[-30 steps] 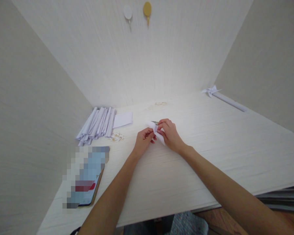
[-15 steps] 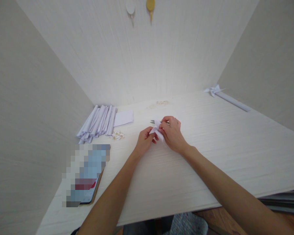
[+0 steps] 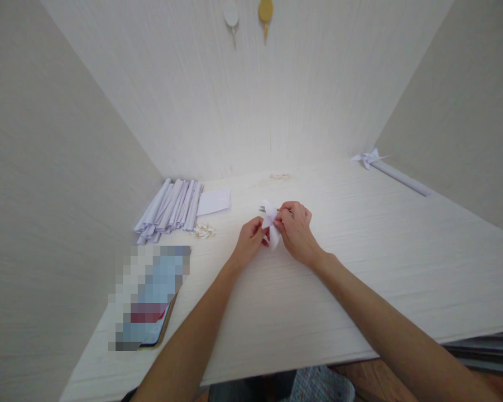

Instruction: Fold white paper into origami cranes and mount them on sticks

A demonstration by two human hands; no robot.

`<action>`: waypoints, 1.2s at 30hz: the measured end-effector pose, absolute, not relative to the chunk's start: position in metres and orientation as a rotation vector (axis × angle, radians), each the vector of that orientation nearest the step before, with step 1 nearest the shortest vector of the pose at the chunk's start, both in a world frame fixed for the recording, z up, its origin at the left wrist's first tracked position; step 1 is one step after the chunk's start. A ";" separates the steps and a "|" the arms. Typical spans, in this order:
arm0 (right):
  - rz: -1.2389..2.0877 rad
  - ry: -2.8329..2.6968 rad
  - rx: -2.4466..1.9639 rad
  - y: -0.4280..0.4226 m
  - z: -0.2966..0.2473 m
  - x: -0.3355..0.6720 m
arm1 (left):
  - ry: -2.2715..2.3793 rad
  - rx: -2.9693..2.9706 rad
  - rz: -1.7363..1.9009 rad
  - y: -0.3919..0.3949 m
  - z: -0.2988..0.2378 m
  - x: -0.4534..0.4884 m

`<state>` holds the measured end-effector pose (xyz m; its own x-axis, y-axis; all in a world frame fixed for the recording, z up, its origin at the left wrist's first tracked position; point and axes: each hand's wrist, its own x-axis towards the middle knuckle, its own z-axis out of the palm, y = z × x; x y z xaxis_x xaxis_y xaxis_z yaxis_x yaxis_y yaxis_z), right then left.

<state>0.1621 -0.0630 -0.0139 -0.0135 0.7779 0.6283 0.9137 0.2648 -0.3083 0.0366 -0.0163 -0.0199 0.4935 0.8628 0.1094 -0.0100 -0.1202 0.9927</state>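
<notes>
A white paper pinwheel (image 3: 270, 216) is held between my two hands over the middle of the table. My left hand (image 3: 249, 240) pinches it from the left, fingers closed. My right hand (image 3: 296, 231) grips its right side with thumb and fingertips; whether it also holds something small at the centre is hidden. Just behind the pinwheel, the pointed metal tips of what look like scissors (image 3: 262, 209) show, the rest covered by the paper and my right hand.
Rolled white paper sticks (image 3: 173, 209) lie in a pile at left, beside flat paper (image 3: 214, 202) and small white-and-yellowish bits (image 3: 204, 230). A phone (image 3: 164, 318), partly pixelated, lies nearer. Another pinwheel (image 3: 367, 158) with a paper stick (image 3: 402, 177) rests by the right wall.
The pinwheel has turned in my hands, so its blades face differently. Both hands keep their hold, with small finger shifts. The whole view has moved slightly.
</notes>
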 end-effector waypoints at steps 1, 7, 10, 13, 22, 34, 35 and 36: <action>-0.216 -1.804 -1.529 -0.063 -0.015 0.162 | 0.763 1.509 0.889 -0.016 -0.020 0.037; -0.106 -1.736 -1.475 -0.061 -0.018 0.164 | 0.751 1.495 0.931 -0.014 -0.022 0.036; -0.061 -1.705 -1.436 -0.061 -0.018 0.164 | 0.767 1.447 0.940 -0.013 -0.022 0.035; 0.040 -1.598 -1.328 -0.060 -0.018 0.166 | 0.772 1.354 0.973 -0.011 -0.021 0.033; 1.140 -0.676 -0.988 -0.047 -0.020 0.167 | 0.766 1.198 1.041 -0.008 -0.021 0.031; 1.467 -0.489 -0.773 -0.050 -0.018 0.172 | 0.731 1.153 1.052 -0.007 -0.022 0.030; 1.528 -0.516 -0.761 -0.051 -0.018 0.172 | 0.731 1.159 1.046 -0.007 -0.022 0.030; 1.581 -0.545 -0.744 -0.052 -0.018 0.173 | 0.730 1.167 1.041 -0.007 -0.022 0.030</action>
<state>0.1726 -0.0516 -0.0183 -0.0491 0.9869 -0.1536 -0.6829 -0.1454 -0.7159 0.0303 -0.0070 -0.0225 0.3734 0.9262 0.0532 -0.2659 0.0519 0.9626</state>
